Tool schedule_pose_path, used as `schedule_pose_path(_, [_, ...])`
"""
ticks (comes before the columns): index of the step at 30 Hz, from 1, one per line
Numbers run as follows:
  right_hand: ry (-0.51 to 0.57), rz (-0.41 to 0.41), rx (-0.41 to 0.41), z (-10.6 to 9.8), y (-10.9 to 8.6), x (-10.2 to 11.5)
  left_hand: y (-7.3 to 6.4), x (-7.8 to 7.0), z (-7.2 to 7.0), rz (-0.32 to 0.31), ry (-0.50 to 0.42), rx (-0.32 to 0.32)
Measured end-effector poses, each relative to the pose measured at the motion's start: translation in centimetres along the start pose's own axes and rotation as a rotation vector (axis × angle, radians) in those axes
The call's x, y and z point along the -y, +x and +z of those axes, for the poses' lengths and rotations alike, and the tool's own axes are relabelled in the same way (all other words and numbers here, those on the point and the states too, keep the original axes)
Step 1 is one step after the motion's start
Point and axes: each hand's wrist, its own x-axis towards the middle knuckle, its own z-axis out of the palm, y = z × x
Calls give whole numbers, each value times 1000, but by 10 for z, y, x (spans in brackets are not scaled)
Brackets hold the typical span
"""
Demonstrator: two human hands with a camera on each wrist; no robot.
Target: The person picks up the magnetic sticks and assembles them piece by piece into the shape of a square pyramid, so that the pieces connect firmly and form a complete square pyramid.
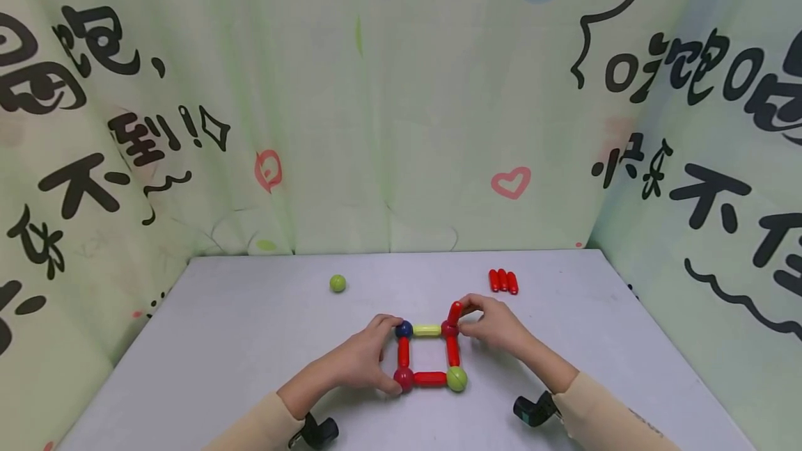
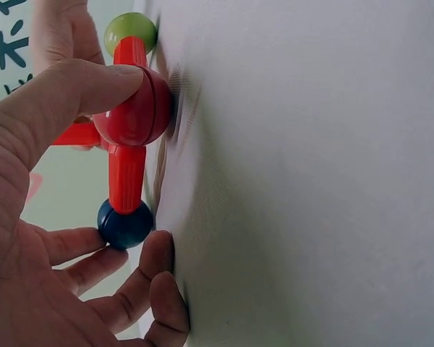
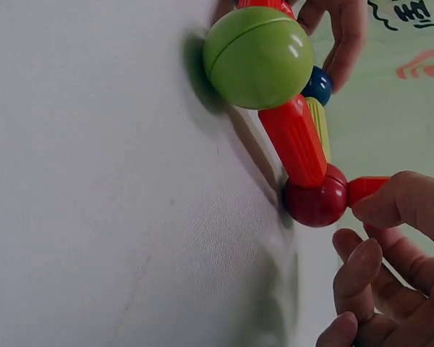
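Observation:
A square of magnetic rods and balls lies on the table. Its corners are a blue ball (image 1: 404, 330), a far-right red ball (image 1: 448, 328), a green ball (image 1: 457, 378) and a near-left red ball (image 2: 134, 112). A yellow rod (image 1: 427, 330) forms the far side; red rods (image 1: 429, 379) form the others. My left hand (image 1: 366, 357) holds the left side, thumb on the near red ball and fingertips at the blue one. With thumb and finger, my right hand (image 1: 496, 326) pinches an upright red rod (image 1: 454, 312), whose lower end meets the far-right red ball.
A loose green ball (image 1: 337, 283) lies toward the back left of the white table (image 1: 207, 339). Three red rods (image 1: 503, 281) lie side by side at the back right. A printed curtain (image 1: 401, 124) hangs behind the table and along both sides.

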Motion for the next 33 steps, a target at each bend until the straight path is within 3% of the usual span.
schedule_pose_path(6, [-39, 8, -94, -13, 6, -13, 0, 0, 0, 3, 5, -2])
schedule_pose_path(16, [-164, 80, -281, -51, 40, -44, 1, 0, 0, -4, 5, -2])
schedule_pose_path(26, [-283, 160, -267, -58, 52, -55, 1, 1, 0, -3, 0, -2])
schedule_pose_path(33, [-264, 216, -217, -60, 57, -60, 2, 0, -1, -8, -3, -3])
